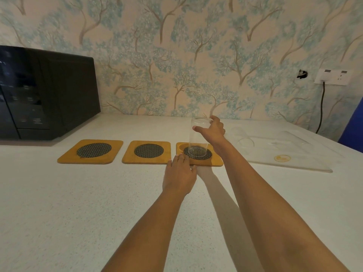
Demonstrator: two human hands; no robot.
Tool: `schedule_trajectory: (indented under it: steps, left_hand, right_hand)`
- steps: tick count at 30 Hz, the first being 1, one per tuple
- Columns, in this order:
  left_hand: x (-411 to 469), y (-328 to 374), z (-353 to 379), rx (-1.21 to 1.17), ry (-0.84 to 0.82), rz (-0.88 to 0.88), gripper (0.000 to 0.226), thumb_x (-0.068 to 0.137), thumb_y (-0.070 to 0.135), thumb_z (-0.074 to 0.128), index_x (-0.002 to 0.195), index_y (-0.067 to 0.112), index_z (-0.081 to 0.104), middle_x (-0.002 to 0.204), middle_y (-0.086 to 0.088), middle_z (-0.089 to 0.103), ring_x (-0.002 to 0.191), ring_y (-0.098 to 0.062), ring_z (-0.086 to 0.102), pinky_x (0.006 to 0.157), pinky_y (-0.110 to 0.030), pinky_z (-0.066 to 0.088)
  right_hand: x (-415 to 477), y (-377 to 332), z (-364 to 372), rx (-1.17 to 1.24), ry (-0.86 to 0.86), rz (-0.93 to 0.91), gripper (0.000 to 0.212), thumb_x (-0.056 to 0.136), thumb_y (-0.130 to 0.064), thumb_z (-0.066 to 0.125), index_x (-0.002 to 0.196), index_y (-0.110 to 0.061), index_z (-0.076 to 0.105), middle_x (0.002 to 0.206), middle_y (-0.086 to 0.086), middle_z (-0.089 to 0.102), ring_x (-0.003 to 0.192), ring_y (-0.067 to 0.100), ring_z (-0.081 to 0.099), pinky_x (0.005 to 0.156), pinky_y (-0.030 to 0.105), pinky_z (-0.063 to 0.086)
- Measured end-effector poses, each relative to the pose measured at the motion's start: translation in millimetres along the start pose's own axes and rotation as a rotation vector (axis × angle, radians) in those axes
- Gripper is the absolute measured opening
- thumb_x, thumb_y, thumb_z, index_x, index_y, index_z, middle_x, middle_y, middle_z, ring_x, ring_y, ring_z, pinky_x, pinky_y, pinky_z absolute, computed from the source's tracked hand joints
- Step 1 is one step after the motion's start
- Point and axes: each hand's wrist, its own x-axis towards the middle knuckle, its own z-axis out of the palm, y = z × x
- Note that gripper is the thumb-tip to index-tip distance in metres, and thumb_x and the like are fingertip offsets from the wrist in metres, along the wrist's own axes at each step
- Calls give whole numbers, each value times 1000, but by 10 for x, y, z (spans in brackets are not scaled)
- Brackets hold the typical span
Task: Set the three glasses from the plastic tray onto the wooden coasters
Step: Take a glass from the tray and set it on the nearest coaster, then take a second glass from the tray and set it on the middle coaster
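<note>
Three wooden coasters sit in a row on the white speckled counter [78,193]: left coaster [90,152], middle coaster [147,152], right coaster [206,160], each with a dark mesh disc in the centre. On the right coaster the disc sits shifted off its round recess, bare wood showing at the left. One clear tall glass [198,138] stands upright on that disc. Right hand [213,130] is at the glass top, thumb across the near side, fingers at the rim on the far side; grip looks loose and partly open, cannot tell if it is actually clamped. Left hand [179,173] lies palm down on the counter, fingers extended and touching the front left edge of the right coaster, holding nothing. Left and middle coasters carry no glass. Clear plastic tray [294,163] lies flat to the right of the coasters, with a yellow round logo near its front edge. Two more glasses are on the tray, very faint: one glass [245,143] lying on its side near the tray's left end, another glass [238,130] behind it, pose hard to read. Black microwave [45,95] at far left on the counter. Wall socket [333,76] with a black cable at upper right, on tree-pattern wallpaper. Blue object [353,124] at the right edge, only partly visible.
</note>
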Motion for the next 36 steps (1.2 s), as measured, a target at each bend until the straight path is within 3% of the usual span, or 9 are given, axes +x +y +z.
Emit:
schedule_trajectory:
  steps: [4,6,13,23,30,36]
  left_hand:
    - [-8,9,-4,7,101,44,42,102,30,31,135,11,47,145,-7,47,137,-21,38,119,-39,27]
    - [-30,29,-22,24,141,75,39,102,27,32,132,11,51,143,-7,50,136,-21,40,118,-38,29]
    - [-130,218,-5,107,170,147,45,102,18,35,146,10,34,155,-9,33,146,-22,26,122,-35,19]
    - [-191,1227,303,55,71,220,46,103,20,30,148,9,29,157,-9,29,147,-22,23,123,-36,14]
    - [-157,1891,497,44,-36,123,47,104,24,26,147,6,29,156,-11,30,146,-23,23,122,-36,11]
    - [-131,2108,595,34,-124,-17,54,104,31,19,151,6,17,161,-12,14,150,-25,11,123,-39,8]
  right_hand:
    - [-154,-12,-121,-66,16,-45,75,85,-22,65,147,-16,24,152,11,22,141,31,18,114,43,27]
    - [-237,10,-218,-94,50,-82,67,85,-17,62,143,-15,29,148,11,27,137,31,24,112,42,29]
    - [-369,251,-795,-312,256,-180,45,88,-12,56,132,-9,45,136,13,43,128,31,36,102,35,34]
    - [-149,884,-1860,-468,368,-12,44,90,-16,54,133,-9,47,139,15,43,130,32,37,104,41,37]
    - [138,1223,-2473,-540,310,76,50,92,-20,55,138,-5,42,143,18,38,134,34,34,106,42,35]
    - [383,1388,-2664,-618,170,194,63,92,-33,57,141,0,34,145,20,35,136,35,33,106,43,36]
